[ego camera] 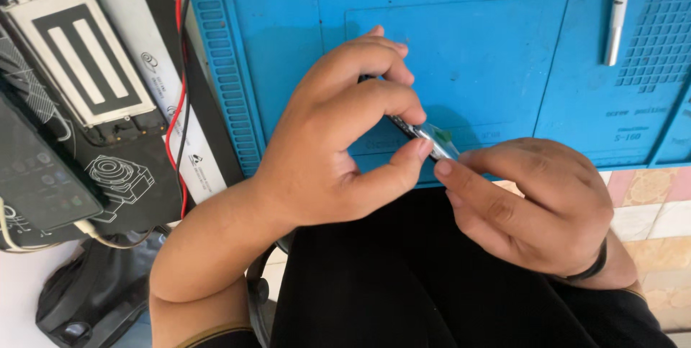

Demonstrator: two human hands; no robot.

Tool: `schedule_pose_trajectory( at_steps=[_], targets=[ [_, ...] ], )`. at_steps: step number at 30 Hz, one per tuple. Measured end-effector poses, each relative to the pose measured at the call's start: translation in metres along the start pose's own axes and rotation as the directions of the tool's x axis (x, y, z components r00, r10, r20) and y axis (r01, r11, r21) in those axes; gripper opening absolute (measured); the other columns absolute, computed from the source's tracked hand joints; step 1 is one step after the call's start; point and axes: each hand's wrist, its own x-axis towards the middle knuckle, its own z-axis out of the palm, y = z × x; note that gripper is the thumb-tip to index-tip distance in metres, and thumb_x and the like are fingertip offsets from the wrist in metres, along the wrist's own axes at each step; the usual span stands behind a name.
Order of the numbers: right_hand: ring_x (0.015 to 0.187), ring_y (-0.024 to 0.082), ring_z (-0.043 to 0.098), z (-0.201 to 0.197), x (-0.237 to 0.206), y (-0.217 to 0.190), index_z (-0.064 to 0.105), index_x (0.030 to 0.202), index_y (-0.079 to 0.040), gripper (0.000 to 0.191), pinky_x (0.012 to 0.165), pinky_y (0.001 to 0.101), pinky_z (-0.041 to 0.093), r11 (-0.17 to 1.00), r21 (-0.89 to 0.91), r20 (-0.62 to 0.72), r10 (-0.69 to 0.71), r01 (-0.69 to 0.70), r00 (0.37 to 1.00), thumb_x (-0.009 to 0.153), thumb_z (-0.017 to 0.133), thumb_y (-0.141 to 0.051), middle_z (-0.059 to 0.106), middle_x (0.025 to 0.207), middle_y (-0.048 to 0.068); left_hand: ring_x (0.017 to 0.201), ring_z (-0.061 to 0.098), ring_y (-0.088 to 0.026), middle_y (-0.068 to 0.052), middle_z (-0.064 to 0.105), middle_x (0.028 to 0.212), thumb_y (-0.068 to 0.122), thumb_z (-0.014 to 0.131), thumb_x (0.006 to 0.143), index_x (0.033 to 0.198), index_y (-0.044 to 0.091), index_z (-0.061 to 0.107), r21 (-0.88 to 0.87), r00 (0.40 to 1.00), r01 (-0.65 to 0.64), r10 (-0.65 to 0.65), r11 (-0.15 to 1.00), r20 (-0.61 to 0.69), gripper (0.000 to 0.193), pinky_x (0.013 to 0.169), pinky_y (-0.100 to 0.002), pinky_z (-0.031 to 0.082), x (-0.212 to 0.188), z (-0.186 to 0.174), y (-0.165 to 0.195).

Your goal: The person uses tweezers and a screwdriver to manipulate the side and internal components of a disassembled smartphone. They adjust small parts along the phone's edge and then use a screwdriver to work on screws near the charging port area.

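**Small metal part pinched between two hands over blue mat**

Head view, centre of frame: left hand (338, 132) curled, fingers (403, 164) clamped on the near end of a small metal part (425, 136), thumb pressing from below. Just right of centre: right hand (533, 204) meeting it, fingers (461, 175) closed against the same part's lower tip. Part tilted, held above the blue mat (489, 46) covering the surface, near the mat's lower edge. Upper right: silver pen-like tool (617, 10) lying on the mat, well apart from both hands. Left of frame: red and black wires (176, 89), a dark phone (36, 175), a black board with white panel (83, 53). Bottom: black trousers (403, 283).
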Motion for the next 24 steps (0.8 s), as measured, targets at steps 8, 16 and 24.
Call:
schedule_pose_trajectory(
  at_steps=[8,16,24],
  targets=[
    [0.073,0.018,0.068,0.0016,-0.0052,0.0029,0.075,0.105,-0.005,0.029,0.058,0.0306,0.054,0.999,0.053,0.007,0.004,-0.004,1.0,0.077,0.084,-0.007,0.068,0.092,0.008,0.117,0.063,-0.03,-0.01,0.057,0.115,0.007,0.082,0.085,0.102,0.007,0.065,0.021,1.0,-0.013,0.013,1.0,-0.023,0.024,0.122,-0.052,0.042,-0.0021,0.0019,0.0025],
    [0.072,0.018,0.068,-0.0001,-0.0034,0.0009,0.075,0.105,-0.004,0.029,0.059,0.0302,0.056,0.999,0.045,0.02,-0.008,0.007,1.0,0.077,0.083,-0.004,0.066,0.091,0.008,0.117,0.062,-0.029,-0.009,0.057,0.116,0.007,0.081,0.088,0.103,0.008,0.065,-0.004,1.0,-0.01,0.01,1.0,-0.011,0.022,0.123,-0.051,0.042,-0.003,0.0009,0.0034],
    [0.07,0.016,0.066,-0.0007,-0.0045,-0.0025,0.077,0.106,-0.009,0.029,0.057,0.0298,0.053,1.0,-0.011,0.039,0.019,-0.018,0.999,0.078,0.084,-0.006,0.065,0.089,0.005,0.118,0.062,-0.028,-0.009,0.057,0.115,0.006,0.079,0.089,0.102,0.008,0.065,-0.03,1.0,0.012,-0.012,0.999,0.02,0.02,0.123,-0.054,0.043,-0.003,-0.0016,0.0058]
  ],
)
